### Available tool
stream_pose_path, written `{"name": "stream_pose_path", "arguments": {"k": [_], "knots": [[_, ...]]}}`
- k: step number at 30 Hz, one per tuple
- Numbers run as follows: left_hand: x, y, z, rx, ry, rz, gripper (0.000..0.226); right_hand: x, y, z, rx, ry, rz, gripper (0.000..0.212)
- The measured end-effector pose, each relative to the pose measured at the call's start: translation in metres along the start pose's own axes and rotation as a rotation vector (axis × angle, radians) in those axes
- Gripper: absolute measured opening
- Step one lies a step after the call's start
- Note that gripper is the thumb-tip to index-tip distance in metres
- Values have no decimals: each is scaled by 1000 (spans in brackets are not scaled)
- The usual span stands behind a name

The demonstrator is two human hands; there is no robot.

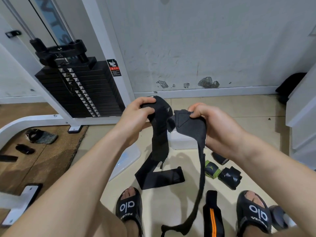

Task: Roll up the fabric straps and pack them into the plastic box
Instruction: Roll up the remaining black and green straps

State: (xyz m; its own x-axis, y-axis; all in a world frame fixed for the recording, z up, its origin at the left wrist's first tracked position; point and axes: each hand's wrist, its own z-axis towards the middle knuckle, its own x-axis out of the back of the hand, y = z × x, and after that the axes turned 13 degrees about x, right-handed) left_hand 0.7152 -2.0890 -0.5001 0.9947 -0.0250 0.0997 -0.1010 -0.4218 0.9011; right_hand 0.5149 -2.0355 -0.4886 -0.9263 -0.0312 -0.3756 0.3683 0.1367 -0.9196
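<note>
Above the floor [171, 202] near the wall, your left hand [136, 115] grips one strap [159, 134] and your right hand [212, 124] pinches another [193, 130], both tails trailing between your feet, where they may tangle or roll loosely before reaching the box [183, 141].

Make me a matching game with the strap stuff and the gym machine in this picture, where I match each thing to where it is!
Things:
1. wide black fabric strap
2. thin black fabric strap with a padded end
3. black strap with an orange stripe
4. black stack of metal weight plates

Places:
A. lying on the floor between the two sandalled feet
B. held by the right hand, hanging down to the floor
C. inside the white machine frame on the left
D. held by the left hand, its lower end folded on the floor

Pairs: 1-D, 2-B, 3-A, 4-C
</note>
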Motion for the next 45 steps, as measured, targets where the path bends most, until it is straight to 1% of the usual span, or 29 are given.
{"name": "stream_pose_path", "arguments": {"k": [2,5,11,15,18,22,25,29,32,35,45], "knots": [[-2,-2,0,-8,-13,1,36,2,-1,0,-12,16,4,28],[-2,-3,-1,-12,-70,-30,38,2,-3,0,21,-23,-4,40],[-5,-9,-1,61,-192,65,22,1,-6,0,98,15,-59,45],[-13,-8,-7,118,-270,52,26,-1,-5,3,146,24,-43,50],[-20,-4,-14,101,-311,23,28,-3,-4,4,157,4,-28,50],[-24,3,-21,82,-303,-70,32,-3,7,6,104,55,-225,52],[-23,2,-19,83,-281,-87,36,-3,15,5,75,93,-325,51],[-23,-2,-14,24,-202,-5,22,-4,15,3,92,111,-353,49],[-23,-5,-11,-5,-164,15,22,-5,14,2,93,112,-389,49],[-22,-6,-9,-36,-144,22,17,-5,15,2,98,107,-423,49],[-28,-6,-8,-70,-129,-14,18,-4,14,2,119,98,-473,49]]}}
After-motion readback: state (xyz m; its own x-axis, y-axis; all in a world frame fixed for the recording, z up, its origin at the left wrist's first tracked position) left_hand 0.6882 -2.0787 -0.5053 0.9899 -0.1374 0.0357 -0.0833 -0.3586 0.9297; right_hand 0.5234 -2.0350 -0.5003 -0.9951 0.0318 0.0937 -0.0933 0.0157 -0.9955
